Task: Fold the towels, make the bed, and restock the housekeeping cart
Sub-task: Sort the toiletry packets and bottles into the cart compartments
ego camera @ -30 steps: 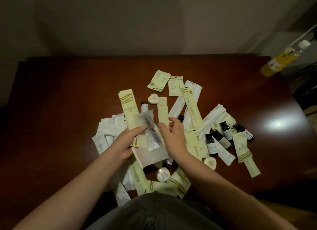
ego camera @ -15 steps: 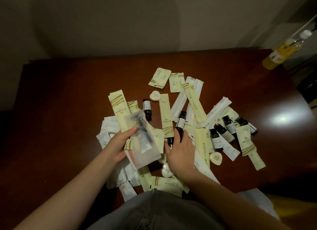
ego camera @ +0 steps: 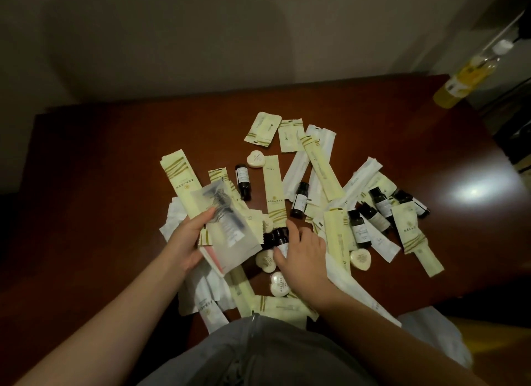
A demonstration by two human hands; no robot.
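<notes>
Evidently only the restocking part of the job is in hand, and at an early stage. A heap of guest amenities is spread across the dark wooden table [ego camera: 100, 170] — pale yellow sachets [ego camera: 181, 181], white wrapped packets [ego camera: 298, 167], heart-shaped soaps [ego camera: 255, 159] and small dark bottles [ego camera: 380, 203]. They lie crossed and overlapping, and little grouping by kind can be made out.

A frosted pouch [ego camera: 232, 236], with something dark and slender sealed inside, is gripped by the left hand [ego camera: 184, 242]. The thumb is laid over its left edge and the fingers are curled beneath. At least one more flat packet, pinkish at its edge, is held under it. This small stack is held over the left side of the heap.

The right hand [ego camera: 304, 253] rests in the middle of the pile, forefinger and thumb closed around one dark bottle [ego camera: 278, 240]. Whether that bottle is clear of the table cannot be told.

No cart, towel or bed is shown, so nothing can be said of those parts. Nearly all the sorting is judged to be left — and the loading of the cart after it. A tall yellow bottle [ego camera: 459, 81] is seen beyond the table's far right corner.
</notes>
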